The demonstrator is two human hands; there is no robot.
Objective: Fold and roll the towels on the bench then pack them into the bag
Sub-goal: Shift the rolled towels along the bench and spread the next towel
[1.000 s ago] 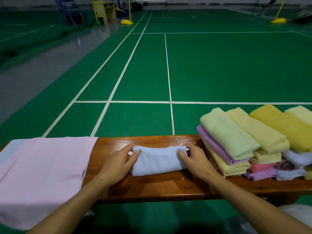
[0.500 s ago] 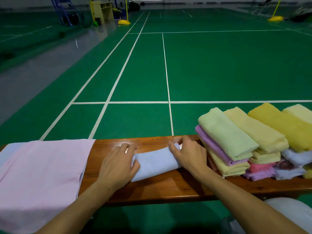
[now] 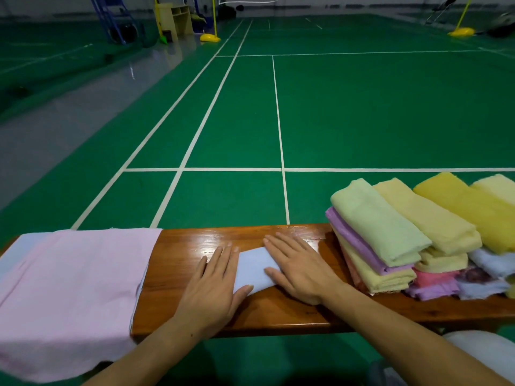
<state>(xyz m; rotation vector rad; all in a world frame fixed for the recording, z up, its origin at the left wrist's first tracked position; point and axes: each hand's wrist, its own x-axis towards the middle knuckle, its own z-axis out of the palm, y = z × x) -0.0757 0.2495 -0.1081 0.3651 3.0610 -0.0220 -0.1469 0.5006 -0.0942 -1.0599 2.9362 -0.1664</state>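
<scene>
The fingers (image 3: 223, 253) of the left hand (image 3: 214, 285) lie straight and flat, pressing down on the left end of the small pale blue towel (image 3: 255, 267), the thumb spread across its near edge; the fingers of the right hand (image 3: 299, 270) are likewise straight and spread, pressing flat on the towel's right end, the thumb reaching in over the cloth; neither hand curls round anything; the blue towel shows only between the two hands, a narrow folded or partly rolled strip lying on the glossy wooden surface (image 3: 278, 310) near its middle; at nine o'clock from the hands a pink cloth (image 3: 75, 288) is spread over the left end of the surface and hangs over the near edge, with a pale blue layer peeping out beneath it at the far left; at three o'clock, just beside the right hand, stands the pile of folded towels (image 3: 412, 243), light green, purple, pale yellow, deeper yellow, pink and pale blue, stacked in overlapping layers; at twelve o'clock beyond the surface stretches the green court floor (image 3: 362, 112) with white lines; far off at eleven o'clock stand a yellow post base (image 3: 209, 37) and a pale cabinet (image 3: 174, 20); whether a bag is in view I cannot tell.
</scene>
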